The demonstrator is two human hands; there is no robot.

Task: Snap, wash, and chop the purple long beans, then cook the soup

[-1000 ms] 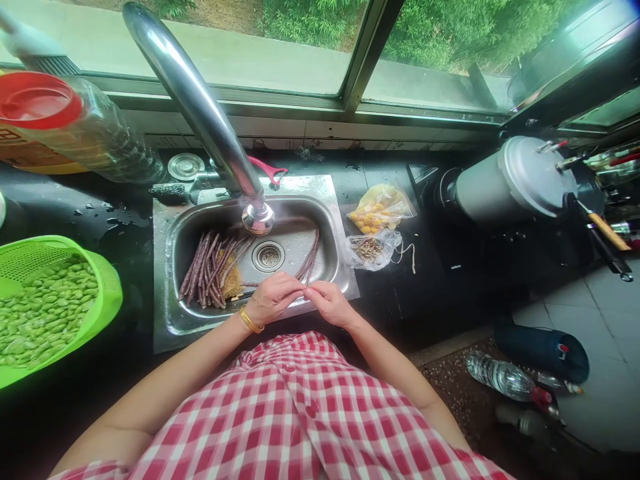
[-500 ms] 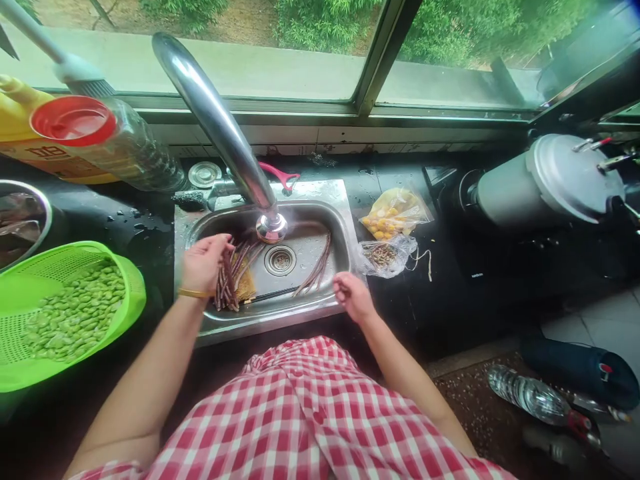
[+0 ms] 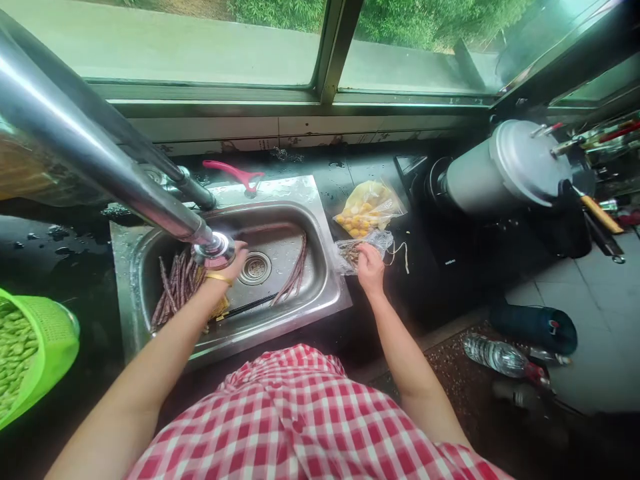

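Observation:
My left hand (image 3: 234, 265) is over the steel sink (image 3: 320, 293), partly covered by the faucet head (image 3: 214, 250); its fingers are too hidden to read. Below and left of it lies a pile of purple long beans (image 3: 175, 287), beside something yellow and mesh-like (image 3: 220, 307). A few more long purple beans (image 3: 296, 273) rest along the sink's right side. My right hand (image 3: 371, 268) has its fingers pressed together at a clear plastic bag (image 3: 346, 257) holding small brown bits. Whether anything is between those fingertips cannot be seen.
Behind that bag lies another bag with yellow pieces (image 3: 367, 210). A red-handled peeler (image 3: 235, 175) lies at the sink's back edge. A green basket of shelled beans (image 3: 47, 360) stands left; a pressure cooker (image 3: 495, 170) stands right. Bottles (image 3: 495, 353) lie on the floor.
My right hand has moved right from the sink's edge onto the bag of brown bits. My left hand has moved off the bean pile to behind the faucet head. The view has shifted right.

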